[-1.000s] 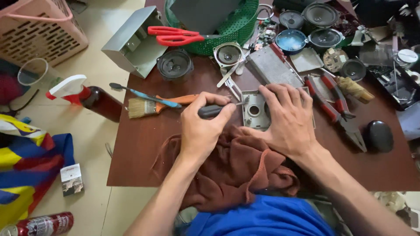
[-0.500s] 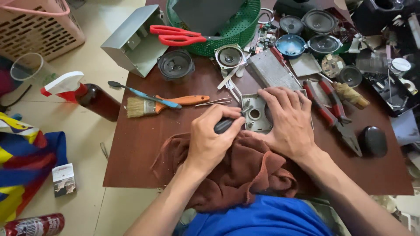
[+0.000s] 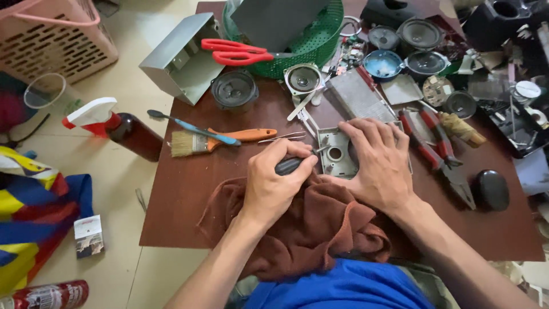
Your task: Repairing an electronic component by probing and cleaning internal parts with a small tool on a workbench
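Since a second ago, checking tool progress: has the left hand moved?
Yes. The left hand with the black-handled tool shifted right, away from the paintbrush, toward the grey plate.

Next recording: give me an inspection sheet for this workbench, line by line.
Surface: dark brown table, crowded at the far side.
Job's things: grey plastic housing; black-handled screwdriver; brown cloth under both hands.
Clutter: paintbrush, red scissors, green basket, loose speakers, red-handled pliers.
Grippers: left hand grips the screwdriver; right hand presses on the housing.
Cables: nothing seen.
Surroundings: pink basket, spray bottle, spray can on the floor.
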